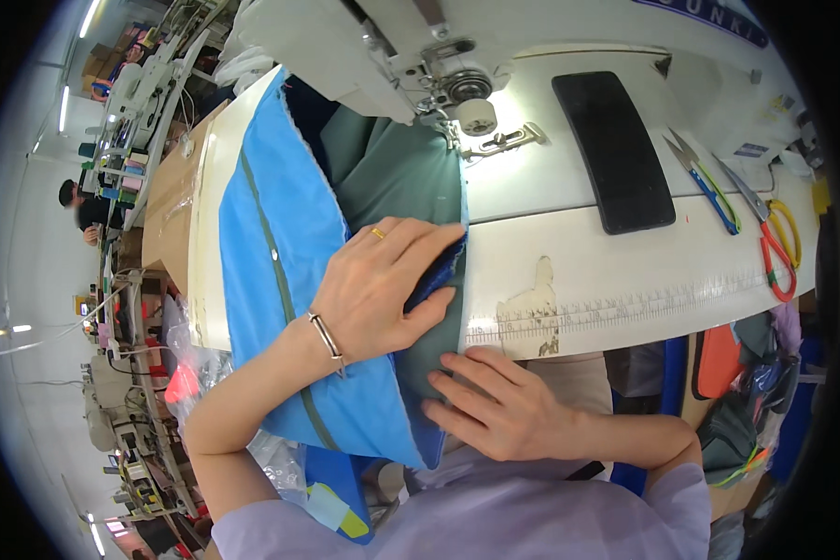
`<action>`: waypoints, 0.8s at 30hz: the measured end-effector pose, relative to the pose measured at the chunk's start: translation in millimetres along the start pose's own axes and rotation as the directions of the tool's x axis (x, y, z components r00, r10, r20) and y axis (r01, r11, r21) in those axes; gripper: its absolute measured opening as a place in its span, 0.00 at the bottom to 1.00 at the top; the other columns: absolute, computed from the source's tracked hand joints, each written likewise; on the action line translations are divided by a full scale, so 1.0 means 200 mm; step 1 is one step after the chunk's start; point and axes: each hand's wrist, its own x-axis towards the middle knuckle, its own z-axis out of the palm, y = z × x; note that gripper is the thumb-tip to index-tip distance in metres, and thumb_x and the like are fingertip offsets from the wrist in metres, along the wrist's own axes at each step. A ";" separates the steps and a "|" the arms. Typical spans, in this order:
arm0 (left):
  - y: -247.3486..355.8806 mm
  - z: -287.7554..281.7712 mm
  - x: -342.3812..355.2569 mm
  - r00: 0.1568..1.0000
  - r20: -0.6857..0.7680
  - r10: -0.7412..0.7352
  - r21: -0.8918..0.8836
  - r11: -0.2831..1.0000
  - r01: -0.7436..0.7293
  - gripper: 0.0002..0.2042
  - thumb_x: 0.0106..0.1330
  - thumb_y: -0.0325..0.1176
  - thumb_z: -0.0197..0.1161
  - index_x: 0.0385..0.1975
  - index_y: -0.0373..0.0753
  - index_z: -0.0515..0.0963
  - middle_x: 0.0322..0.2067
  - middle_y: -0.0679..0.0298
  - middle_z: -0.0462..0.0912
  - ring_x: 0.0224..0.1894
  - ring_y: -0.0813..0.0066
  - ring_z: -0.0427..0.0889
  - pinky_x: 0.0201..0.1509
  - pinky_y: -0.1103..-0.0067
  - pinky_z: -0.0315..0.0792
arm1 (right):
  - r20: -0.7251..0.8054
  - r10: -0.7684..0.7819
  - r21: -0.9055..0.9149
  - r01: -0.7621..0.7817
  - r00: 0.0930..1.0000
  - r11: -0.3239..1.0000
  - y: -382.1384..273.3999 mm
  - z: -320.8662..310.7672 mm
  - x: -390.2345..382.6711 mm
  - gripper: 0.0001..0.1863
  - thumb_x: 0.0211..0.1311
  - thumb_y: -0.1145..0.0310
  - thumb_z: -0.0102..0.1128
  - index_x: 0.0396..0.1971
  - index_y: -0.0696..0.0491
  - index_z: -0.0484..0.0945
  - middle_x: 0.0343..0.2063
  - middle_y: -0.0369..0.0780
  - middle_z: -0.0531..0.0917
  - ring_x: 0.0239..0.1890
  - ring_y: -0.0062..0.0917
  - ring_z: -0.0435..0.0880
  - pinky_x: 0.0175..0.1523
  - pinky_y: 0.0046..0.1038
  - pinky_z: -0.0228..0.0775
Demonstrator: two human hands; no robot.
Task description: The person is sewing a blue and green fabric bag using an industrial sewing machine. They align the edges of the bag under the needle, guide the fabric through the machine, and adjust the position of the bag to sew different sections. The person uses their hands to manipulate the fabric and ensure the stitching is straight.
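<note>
A bright blue fabric piece (266, 233) with a dark green stripe lies to the left, joined to or overlapping green fabric (397, 182) that runs under the sewing machine's presser foot (453, 138). My left hand (373, 285), with a ring and a bracelet, rests on the cloth. Its fingers stretch to the right edge and its thumb stands apart, with a dark blue fold showing between them. Nearer my body, my right hand (499, 406) holds the cloth's right edge below the table's front. Its fingers lie over the fabric; the thumb is hidden.
The sewing machine head (551, 28) overhangs the white table (607, 289), which has a printed ruler strip. A black phone-like slab (614, 149), blue-handled snips (709, 191) and red-and-yellow scissors (770, 229) lie right. Another person (89, 210) and more machines are far left.
</note>
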 end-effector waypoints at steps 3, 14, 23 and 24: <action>-0.04 0.00 0.00 0.996 0.053 0.072 0.032 0.997 -0.074 0.28 0.59 0.41 0.72 0.59 0.38 0.79 0.49 0.57 0.81 0.46 0.54 0.80 0.50 0.65 0.77 | -0.017 0.031 0.020 -0.031 0.999 0.999 -0.01 -0.04 0.03 0.12 0.57 0.67 0.65 0.41 0.52 0.85 0.45 0.44 0.86 0.52 0.40 0.84 0.57 0.41 0.78; -0.07 0.07 0.00 0.994 -0.009 0.106 0.040 0.994 -0.105 0.20 0.61 0.32 0.67 0.54 0.39 0.81 0.49 0.61 0.79 0.47 0.61 0.79 0.50 0.66 0.76 | 0.133 0.041 0.008 -0.043 0.990 0.999 0.02 -0.16 0.05 0.12 0.63 0.66 0.60 0.44 0.49 0.86 0.44 0.41 0.85 0.52 0.35 0.84 0.59 0.37 0.78; -0.21 0.09 0.09 0.982 -0.064 0.176 0.032 0.984 -0.174 0.23 0.50 0.23 0.66 0.50 0.42 0.83 0.46 0.64 0.81 0.46 0.62 0.82 0.46 0.68 0.78 | 0.182 0.081 -0.058 -0.072 0.980 0.996 0.08 -0.16 0.11 0.12 0.60 0.68 0.63 0.43 0.50 0.86 0.45 0.41 0.85 0.53 0.35 0.83 0.60 0.37 0.76; -0.24 0.08 0.11 0.980 -0.068 0.186 0.036 0.982 -0.184 0.23 0.50 0.23 0.65 0.50 0.42 0.84 0.46 0.64 0.82 0.46 0.62 0.82 0.46 0.68 0.78 | 0.173 0.095 -0.066 -0.085 0.980 0.994 0.09 -0.15 0.12 0.12 0.59 0.68 0.63 0.43 0.50 0.86 0.45 0.41 0.85 0.54 0.36 0.83 0.61 0.38 0.76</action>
